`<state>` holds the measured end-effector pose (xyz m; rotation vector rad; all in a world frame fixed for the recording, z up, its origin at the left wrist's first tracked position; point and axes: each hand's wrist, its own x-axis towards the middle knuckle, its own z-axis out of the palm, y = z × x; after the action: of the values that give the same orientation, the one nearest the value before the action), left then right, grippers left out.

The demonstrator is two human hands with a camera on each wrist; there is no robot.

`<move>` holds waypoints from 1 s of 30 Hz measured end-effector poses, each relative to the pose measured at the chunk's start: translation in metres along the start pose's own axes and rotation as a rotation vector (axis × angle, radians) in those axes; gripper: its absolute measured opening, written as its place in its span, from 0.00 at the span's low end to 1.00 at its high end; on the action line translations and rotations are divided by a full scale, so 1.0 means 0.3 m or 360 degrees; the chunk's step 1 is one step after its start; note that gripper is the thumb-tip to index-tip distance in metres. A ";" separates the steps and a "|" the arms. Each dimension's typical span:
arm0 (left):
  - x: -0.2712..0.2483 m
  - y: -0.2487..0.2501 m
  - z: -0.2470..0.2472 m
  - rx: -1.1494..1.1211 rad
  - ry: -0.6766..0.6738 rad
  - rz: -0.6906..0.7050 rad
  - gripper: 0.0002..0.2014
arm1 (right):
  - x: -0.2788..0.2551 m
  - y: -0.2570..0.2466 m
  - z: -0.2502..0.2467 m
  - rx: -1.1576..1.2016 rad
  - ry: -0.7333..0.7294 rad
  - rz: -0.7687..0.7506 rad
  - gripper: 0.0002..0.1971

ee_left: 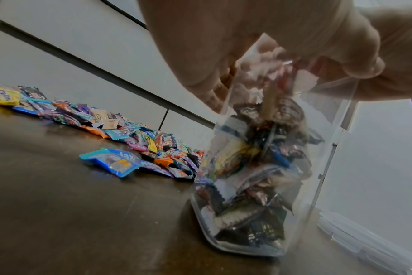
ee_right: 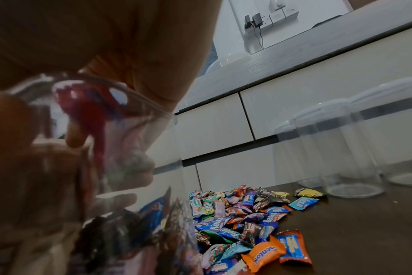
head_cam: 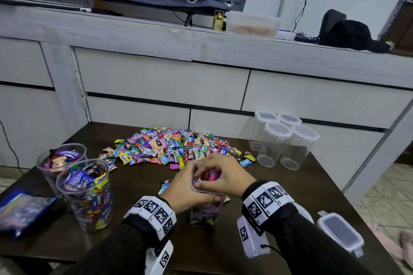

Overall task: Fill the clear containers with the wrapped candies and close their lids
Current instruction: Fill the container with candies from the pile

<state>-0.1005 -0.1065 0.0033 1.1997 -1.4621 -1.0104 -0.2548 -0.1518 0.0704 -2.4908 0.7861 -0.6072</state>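
Your left hand is wrapped around the top of the open jar at bottom centre of the head view, fingers curled round its rim, and the jar stands upright on the dark table. It's stuffed nearly to the top with mixed wrappers; you can see that best in the left wrist view, where the jar fills the right half of the frame.

Your right hand sits right over the jar's mouth, fingertips bent down onto a pink candy at the rim. From the right wrist view that candy looks red and sits just inside the lip. I can't tell whether you're pinching it or just pressing it in.

The loose candy pile is spread across the middle of the frame, just above your hands. Two round tubs at lower left are already heaped with candy, no lids on them. Four empty jars with lids on stand in a cluster at centre right, near the pile's right edge. A loose lid lies flat at lower right, beside your right sleeve. A blue bag lies at the far left edge, next to the tubs.
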 end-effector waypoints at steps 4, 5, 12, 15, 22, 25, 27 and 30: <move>-0.004 0.002 0.003 -0.0005 0.0018 0.0007 0.41 | -0.008 -0.006 0.004 0.0252 0.0050 0.0056 0.10; -0.006 0.004 0.003 0.0009 0.0021 0.0000 0.41 | -0.008 -0.006 0.005 0.0301 0.0081 0.0073 0.09; -0.001 0.008 -0.026 0.0064 -0.0143 -0.0017 0.60 | -0.015 0.055 0.005 0.1399 0.0946 0.0334 0.05; -0.005 -0.006 -0.065 -0.0087 -0.0128 -0.0044 0.63 | -0.023 0.149 -0.003 0.1088 0.1169 0.0524 0.08; 0.063 -0.183 -0.171 0.1342 0.0046 -0.0759 0.42 | -0.073 0.389 0.129 -0.0503 -0.0370 0.1230 0.65; 0.081 -0.257 -0.159 0.1633 -0.0282 -0.1026 0.58 | -0.033 0.429 0.183 -0.0601 -0.0533 0.1314 0.62; 0.098 -0.292 -0.158 0.1678 -0.0340 -0.1011 0.66 | 0.007 0.445 0.201 -0.0583 -0.0543 0.1302 0.54; 0.150 -0.335 -0.162 0.1751 -0.0416 -0.0921 0.79 | 0.059 0.460 0.231 -0.0582 -0.0491 0.1242 0.43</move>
<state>-0.0362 -0.1696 -0.0765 2.4469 -2.0167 -0.6980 -0.2626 -0.2441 -0.0545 -2.2069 1.7090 0.2078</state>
